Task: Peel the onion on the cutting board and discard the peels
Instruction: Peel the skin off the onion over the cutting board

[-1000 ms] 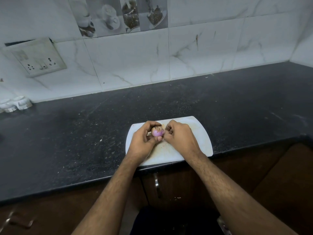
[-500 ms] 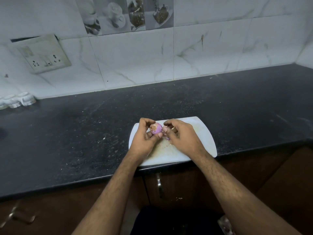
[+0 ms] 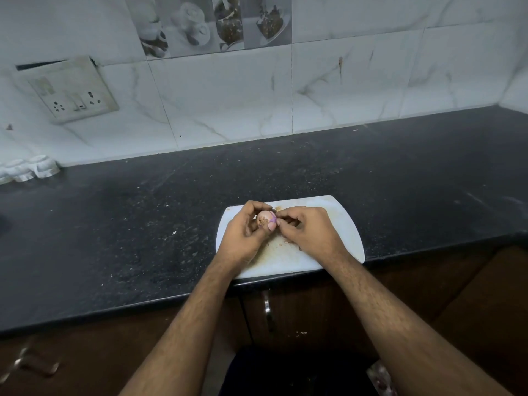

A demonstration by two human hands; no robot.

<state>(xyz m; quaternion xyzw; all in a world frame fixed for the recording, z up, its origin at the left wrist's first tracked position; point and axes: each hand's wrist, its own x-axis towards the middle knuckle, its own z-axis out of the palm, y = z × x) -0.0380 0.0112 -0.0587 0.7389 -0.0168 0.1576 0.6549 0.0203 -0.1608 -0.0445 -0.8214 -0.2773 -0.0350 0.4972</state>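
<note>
i see the left hand point(image 3: 243, 238) with its grip curled around a small onion point(image 3: 265, 220), fingers arched over the top and thumb underneath, holding it just above a white board point(image 3: 343, 224). the onion shows pale pink flesh with a brown root patch facing me. just right of that grip, the right hand point(image 3: 310, 234) pinches a thin purple strip of peel point(image 3: 273, 219) at the onion's right side, fingertips touching it. below both grips, small scraps of skin point(image 3: 281, 243) lie on the stained board. the board sits at the near edge of a dark, speckled counter point(image 3: 143, 230). far left of the grips, a socket plate point(image 3: 71, 90) hangs on the marble-tiled wall.
</note>
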